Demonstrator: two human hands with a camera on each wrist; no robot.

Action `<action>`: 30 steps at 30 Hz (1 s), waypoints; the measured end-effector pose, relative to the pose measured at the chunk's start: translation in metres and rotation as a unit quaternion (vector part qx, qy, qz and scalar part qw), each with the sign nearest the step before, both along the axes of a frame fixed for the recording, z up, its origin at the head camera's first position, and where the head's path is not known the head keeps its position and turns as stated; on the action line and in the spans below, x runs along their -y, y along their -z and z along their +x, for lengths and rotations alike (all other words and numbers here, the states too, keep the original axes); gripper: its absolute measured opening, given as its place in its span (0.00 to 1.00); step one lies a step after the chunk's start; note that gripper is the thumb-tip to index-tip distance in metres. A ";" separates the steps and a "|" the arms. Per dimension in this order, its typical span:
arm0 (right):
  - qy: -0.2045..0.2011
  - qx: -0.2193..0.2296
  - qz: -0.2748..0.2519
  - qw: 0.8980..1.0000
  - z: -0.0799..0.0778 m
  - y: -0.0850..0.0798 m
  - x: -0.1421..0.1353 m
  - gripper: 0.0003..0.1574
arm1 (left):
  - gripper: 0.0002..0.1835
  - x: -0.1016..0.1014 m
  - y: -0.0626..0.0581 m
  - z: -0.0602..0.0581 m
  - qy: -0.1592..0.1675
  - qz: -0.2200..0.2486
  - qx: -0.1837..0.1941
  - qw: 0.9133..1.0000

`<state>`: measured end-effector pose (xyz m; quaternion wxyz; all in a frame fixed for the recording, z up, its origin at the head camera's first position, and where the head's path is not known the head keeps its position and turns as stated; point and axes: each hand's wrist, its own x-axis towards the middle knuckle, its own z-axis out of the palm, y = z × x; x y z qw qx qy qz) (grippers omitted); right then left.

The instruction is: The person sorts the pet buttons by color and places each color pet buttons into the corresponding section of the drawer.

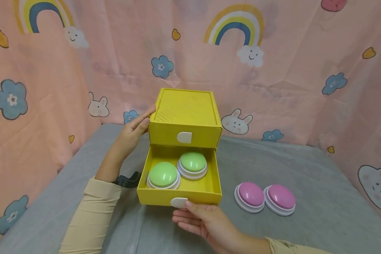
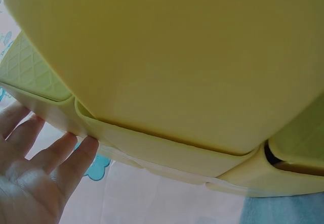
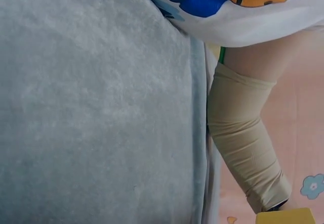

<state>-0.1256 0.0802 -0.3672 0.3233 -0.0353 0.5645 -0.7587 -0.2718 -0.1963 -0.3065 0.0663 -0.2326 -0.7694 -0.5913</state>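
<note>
A yellow two-drawer box (image 1: pixel 187 106) stands on the grey cloth with its lower drawer (image 1: pixel 209 188) pulled out. Two green domed buttons with white bases, the left one (image 1: pixel 163 174) nearer the front and the other (image 1: pixel 193 163) farther back, sit in that drawer. My left hand (image 1: pixel 131 134) rests on the box's upper left side; in the left wrist view its straight fingers (image 2: pixel 76 163) touch the yellow wall. My right hand (image 1: pixel 209 220) pinches the white tab (image 1: pixel 179 202) on the lower drawer's front, thumb at the tab's right end, fingers below it.
Two pink domed buttons on white bases, the left (image 1: pixel 251 195) and the right (image 1: pixel 280 198), lie side by side right of the drawer. The upper drawer's front (image 1: pixel 162 134) is closed. Behind the grey tabletop (image 1: pixel 304 162) hangs a pink printed curtain (image 1: pixel 120 46).
</note>
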 end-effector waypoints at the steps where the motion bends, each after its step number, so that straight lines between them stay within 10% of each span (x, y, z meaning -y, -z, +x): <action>1: 0.001 -0.001 0.000 1.000 -0.001 0.000 0.000 0.34 | 0.27 0.000 0.000 0.000 -0.001 0.002 -0.001 1.000; 30: 0.074 0.003 -0.033 0.997 -0.039 -0.008 0.013 0.35 | 0.27 0.000 0.002 -0.003 -0.004 0.004 -0.003 1.000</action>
